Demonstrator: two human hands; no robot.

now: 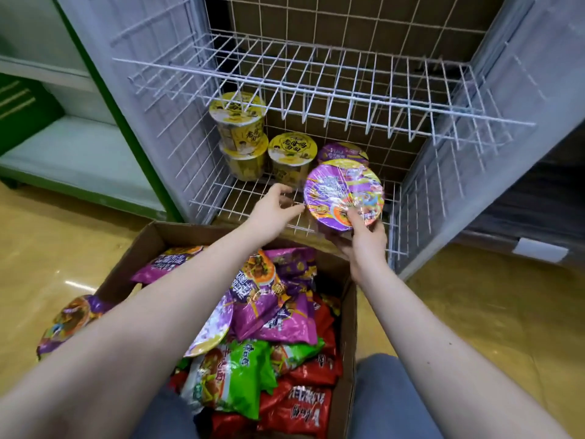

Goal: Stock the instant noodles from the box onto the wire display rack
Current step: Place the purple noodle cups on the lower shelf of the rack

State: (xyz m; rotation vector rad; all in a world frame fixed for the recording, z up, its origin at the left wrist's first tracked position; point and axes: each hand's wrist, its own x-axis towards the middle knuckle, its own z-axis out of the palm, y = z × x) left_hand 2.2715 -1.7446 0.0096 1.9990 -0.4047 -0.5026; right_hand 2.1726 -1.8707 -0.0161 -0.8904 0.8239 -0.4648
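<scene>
The purple noodle bowl (pixel 344 194) is in your right hand (pixel 364 245), tipped so its lid faces you, held over the front edge of the wire display rack's (pixel 493 109) bottom shelf (pixel 240 198) at about 2 o'clock from the cardboard box (pixel 348 312). Your right fingers (pixel 354 217) are curled round the bowl's near rim and underside, closed firmly on it. Your left hand (pixel 272 213) is loosely open and holds nothing, its fingertips just beside the bowl's left edge, at 9 o'clock from it.

You are mid-placement, I judge: the bowl is out of the box but not yet set down. Behind it, at 12 o'clock, another purple bowl (pixel 342 151) already stands on the shelf; at 10 o'clock stands a single yellow cup (pixel 292 153), and farther left a stack of two yellow cups (pixel 240 134). The upper shelf (pixel 316 90) is bare.

Next, level the bowl so its base faces down, then lower it onto the wires in front of or on top of its purple twin. Use the left hand to steady it. The wire grid gives a narrow footing, so seat the base flat before letting go.

Much is left: the box is full of purple, green and red noodle packets (pixel 275 312).
</scene>
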